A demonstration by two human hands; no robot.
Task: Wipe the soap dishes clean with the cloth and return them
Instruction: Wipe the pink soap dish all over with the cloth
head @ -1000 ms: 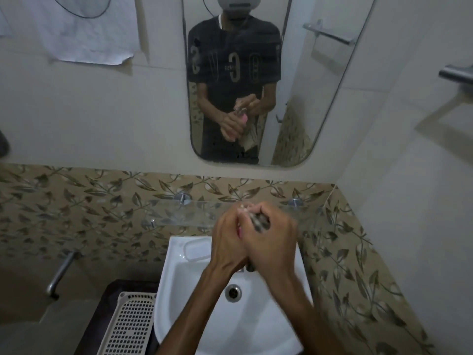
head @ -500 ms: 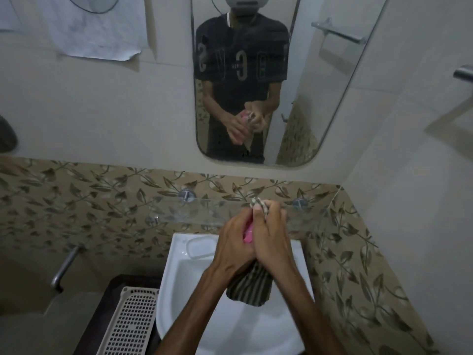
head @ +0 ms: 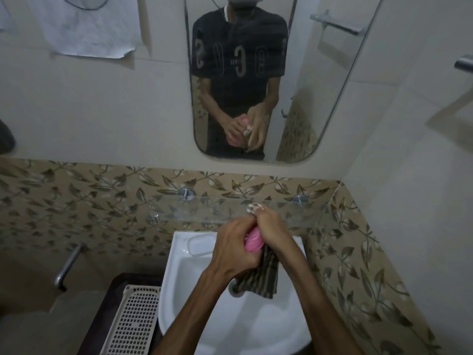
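Observation:
Over the white sink [head: 184,290], my left hand [head: 235,249] grips a pink soap dish [head: 253,239], of which only a ribbed part shows between my hands. My right hand [head: 273,231] holds a dark striped cloth [head: 261,278] against the dish. One end of the cloth pokes out above my fingers and the rest hangs down over the basin. The mirror [head: 332,103] shows both hands on the dish and cloth.
A glass shelf [head: 204,208] runs along the leaf-patterned tiles just behind my hands. A white perforated basket [head: 133,321] sits left of the sink. A metal handle [head: 67,267] sticks out at left. Paper [head: 87,26] hangs on the wall.
My hands have shifted apart slightly, so more of the pink dish shows. The cloth now hangs lower over the basin. The camera has tilted a little.

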